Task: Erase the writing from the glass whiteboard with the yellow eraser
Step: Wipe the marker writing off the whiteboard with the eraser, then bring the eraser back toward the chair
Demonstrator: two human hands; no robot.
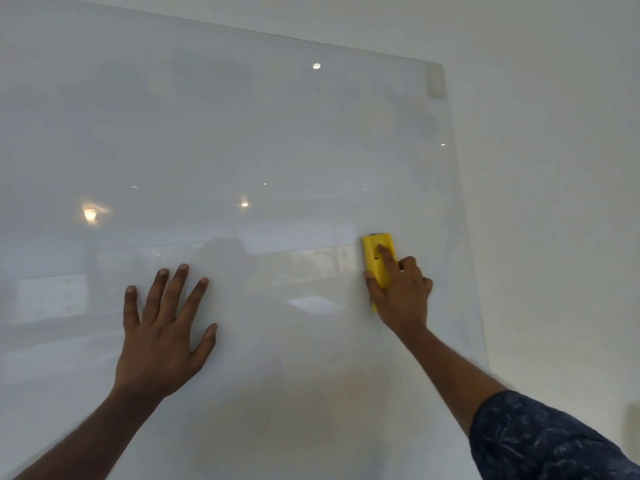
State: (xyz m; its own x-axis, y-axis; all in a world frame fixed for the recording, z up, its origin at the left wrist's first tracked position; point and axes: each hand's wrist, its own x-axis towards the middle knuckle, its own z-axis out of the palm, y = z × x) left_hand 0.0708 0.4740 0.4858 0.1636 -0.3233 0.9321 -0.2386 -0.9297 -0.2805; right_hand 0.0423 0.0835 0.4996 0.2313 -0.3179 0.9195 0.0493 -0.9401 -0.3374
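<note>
The glass whiteboard fills most of the view, mounted on a pale wall. No writing shows on it, only room reflections and light spots. My right hand holds the yellow eraser flat against the glass near the board's right side, index finger stretched along its back. My left hand rests flat on the glass lower left, fingers spread, holding nothing.
The board's right edge runs down beside the eraser, with a mounting bracket at the top right corner. Bare pale wall lies to the right of the board.
</note>
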